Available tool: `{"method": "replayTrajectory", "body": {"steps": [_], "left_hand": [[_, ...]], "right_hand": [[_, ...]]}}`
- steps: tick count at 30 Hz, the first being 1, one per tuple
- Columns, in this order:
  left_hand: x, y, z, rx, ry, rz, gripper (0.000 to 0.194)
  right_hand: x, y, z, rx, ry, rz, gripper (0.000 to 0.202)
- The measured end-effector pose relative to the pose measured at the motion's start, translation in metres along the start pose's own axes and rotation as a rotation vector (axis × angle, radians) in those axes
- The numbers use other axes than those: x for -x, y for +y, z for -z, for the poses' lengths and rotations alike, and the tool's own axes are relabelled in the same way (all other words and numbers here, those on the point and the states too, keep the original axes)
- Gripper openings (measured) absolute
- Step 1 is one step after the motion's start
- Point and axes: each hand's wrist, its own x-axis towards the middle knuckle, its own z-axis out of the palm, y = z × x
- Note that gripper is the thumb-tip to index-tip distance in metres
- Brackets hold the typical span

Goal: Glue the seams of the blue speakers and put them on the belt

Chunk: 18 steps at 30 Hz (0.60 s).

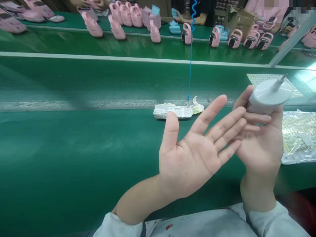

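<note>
My right hand (263, 144) is wrapped round a white dispenser bottle (269, 95), which has a broad white cap and a thin metal tip pointing up and to the right. Most of the bottle's body is hidden behind my fingers. My left hand (192, 158) is held palm up with its fingers spread and nothing in it. Its fingertips overlap the fingers of my right hand; whether they touch I cannot tell. Beyond my left hand, a long object wrapped in whitish, printed paper (172, 111) lies on the green work surface (74, 164), at the lower end of a blue cord (190, 72).
At right lie clear plastic bags (300, 138) of small pale pieces and a patterned sheet (276, 80). Pink clogs (117, 28) and blue clogs (174, 28) line the raised far belt. A slanting metal post (283, 49) stands right; co-workers and a cardboard box (239, 21) are behind.
</note>
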Motion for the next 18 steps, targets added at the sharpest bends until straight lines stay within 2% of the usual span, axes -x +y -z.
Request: {"method": "replayTrajectory", "body": {"steps": [2, 5, 13, 18], "left_hand": [[0.0, -0.001, 0.0, 0.209, -0.056, 0.004, 0.077], [0.001, -0.002, -0.001, 0.368, -0.095, 0.023, 0.078], [0.007, -0.001, -0.001, 0.468, -0.136, 0.033, 0.077], [0.007, -0.006, 0.0, 0.482, -0.182, 0.008, 0.079]], "right_hand": [[0.001, -0.001, -0.001, 0.013, -0.005, 0.017, 0.078], [0.003, -0.001, -0.001, 0.01, -0.033, 0.033, 0.075], [0.015, 0.001, 0.005, -0.022, -0.167, -0.003, 0.069], [0.015, 0.0, 0.004, -0.019, -0.2, -0.052, 0.077]]}}
